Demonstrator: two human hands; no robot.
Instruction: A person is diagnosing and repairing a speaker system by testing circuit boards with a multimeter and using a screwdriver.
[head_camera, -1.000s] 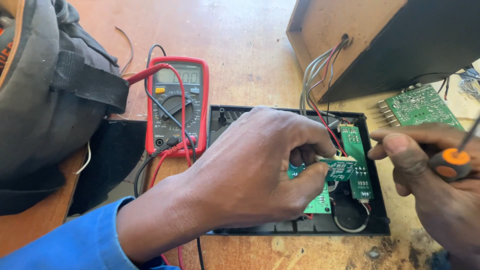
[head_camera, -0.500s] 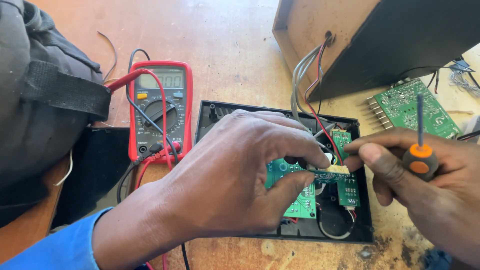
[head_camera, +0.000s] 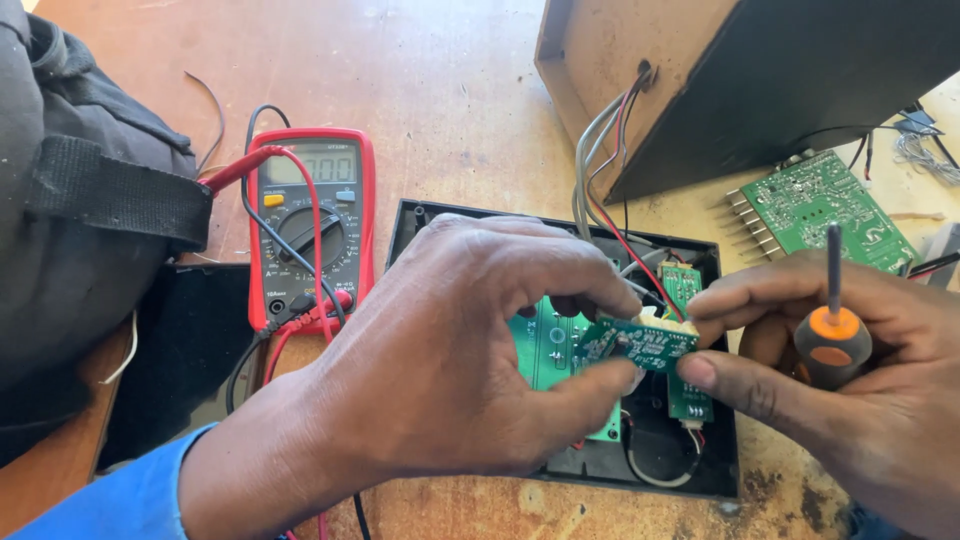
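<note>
Together, 2 hands held 1 small green circuit board up over a black plastic panel on the wooden table. The left hand pinched the board's left end between thumb and fingers, closed tight on it. The right hand pinched the right end with thumb and first finger, and its other fingers were curled around a screwdriver with an orange and black handle that pointed up. Grey, red and black wires ran from the board up into a wooden box. A red meter lay just left of the panel. Another green board lay near the box. A dark bag sat far left.
</note>
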